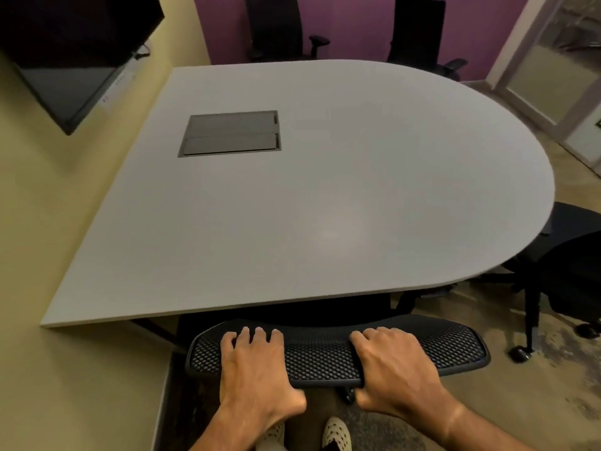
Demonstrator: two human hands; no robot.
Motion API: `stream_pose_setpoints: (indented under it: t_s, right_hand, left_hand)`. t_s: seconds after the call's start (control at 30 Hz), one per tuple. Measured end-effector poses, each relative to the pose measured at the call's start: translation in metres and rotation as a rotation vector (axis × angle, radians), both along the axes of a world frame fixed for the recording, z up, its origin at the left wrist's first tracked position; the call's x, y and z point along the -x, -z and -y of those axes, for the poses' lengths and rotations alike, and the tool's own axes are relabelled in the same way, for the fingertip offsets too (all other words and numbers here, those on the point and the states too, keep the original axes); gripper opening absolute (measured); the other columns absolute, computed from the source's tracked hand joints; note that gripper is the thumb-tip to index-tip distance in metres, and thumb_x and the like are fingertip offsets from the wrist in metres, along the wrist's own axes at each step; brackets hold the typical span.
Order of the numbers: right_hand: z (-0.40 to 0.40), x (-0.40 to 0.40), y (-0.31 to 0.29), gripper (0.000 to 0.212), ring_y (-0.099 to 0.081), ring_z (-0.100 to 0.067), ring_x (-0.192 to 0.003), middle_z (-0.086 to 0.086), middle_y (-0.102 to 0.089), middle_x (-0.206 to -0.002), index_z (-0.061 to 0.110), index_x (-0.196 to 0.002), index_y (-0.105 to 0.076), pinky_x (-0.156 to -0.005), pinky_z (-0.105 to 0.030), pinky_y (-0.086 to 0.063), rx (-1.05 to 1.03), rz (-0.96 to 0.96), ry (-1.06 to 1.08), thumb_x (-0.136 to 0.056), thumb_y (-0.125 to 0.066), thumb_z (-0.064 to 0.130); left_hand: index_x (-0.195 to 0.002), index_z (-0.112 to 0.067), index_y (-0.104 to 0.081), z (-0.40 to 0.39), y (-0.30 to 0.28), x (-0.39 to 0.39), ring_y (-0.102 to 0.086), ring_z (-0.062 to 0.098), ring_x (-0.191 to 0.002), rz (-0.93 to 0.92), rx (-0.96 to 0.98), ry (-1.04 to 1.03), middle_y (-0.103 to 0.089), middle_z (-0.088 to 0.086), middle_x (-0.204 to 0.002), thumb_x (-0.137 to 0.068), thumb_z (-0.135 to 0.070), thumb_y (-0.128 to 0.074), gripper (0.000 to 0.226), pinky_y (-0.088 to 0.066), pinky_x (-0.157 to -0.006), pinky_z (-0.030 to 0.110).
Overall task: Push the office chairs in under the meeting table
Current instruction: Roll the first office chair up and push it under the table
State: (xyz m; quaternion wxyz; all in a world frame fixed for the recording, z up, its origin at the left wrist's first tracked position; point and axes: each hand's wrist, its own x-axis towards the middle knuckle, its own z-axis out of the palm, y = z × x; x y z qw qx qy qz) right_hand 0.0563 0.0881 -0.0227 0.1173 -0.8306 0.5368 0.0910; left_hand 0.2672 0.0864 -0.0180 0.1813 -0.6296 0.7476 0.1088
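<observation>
Black mesh chair back (338,348) grasped by left hand (257,369) and right hand (395,366), long axis left-right, parallel to pale grey surface (292,222) edge just beyond (seat already partly under).

Nearest office chair (338,349): black mesh backrest, top edge just short of the worktop (325,196) near edge, seat under it. Second black chair (566,271) at the rounded right end, angled, partly out. Two further black chairs (276,27) (418,30) upright at the far edge. Worktop pale grey, one end rounded.
</observation>
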Motion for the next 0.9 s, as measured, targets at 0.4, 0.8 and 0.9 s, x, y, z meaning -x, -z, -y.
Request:
stream_pose_setpoints:
  t_s: [0.4,0.8,0.9]
  right_hand:
    - [0.026,-0.021,0.011,0.042,-0.044,-0.013,-0.047,0.009,-0.047,-0.057,0.026,-0.069,-0.035,-0.046,-0.027,-0.029,0.115,0.057,-0.101,-0.05,-0.06,0.054]
    - [0.039,-0.051,0.009,0.032,-0.035,-0.011,-0.048,0.008,-0.049,-0.058,0.026,-0.07,-0.044,-0.048,-0.026,-0.029,0.129,0.07,-0.115,-0.056,-0.045,0.054]
    - [0.04,-0.063,0.011,0.032,-0.03,-0.012,-0.051,0.008,-0.045,-0.06,0.026,-0.072,-0.037,-0.05,-0.027,-0.029,0.125,0.069,-0.134,-0.058,-0.045,0.054]
  left_hand:
    - [-0.15,-0.019,-0.024,0.01,0.005,-0.011,-0.031,0.028,-0.138,0.028,-0.01,-0.068,-0.04,0.004,-0.147,-0.064,-0.067,-0.051,0.102,-0.02,-0.113,0.052]
    - [-0.111,-0.027,-0.055,0.019,0.003,-0.039,-0.053,0.016,-0.106,-0.025,0.014,-0.145,-0.059,-0.008,-0.103,-0.057,-0.066,-0.045,0.067,-0.03,-0.105,0.044]
    - [-0.107,-0.029,-0.055,0.019,0.004,-0.052,-0.053,0.015,-0.106,-0.019,-0.001,-0.162,-0.059,-0.01,-0.101,-0.057,-0.064,-0.046,0.062,-0.03,-0.106,0.044]
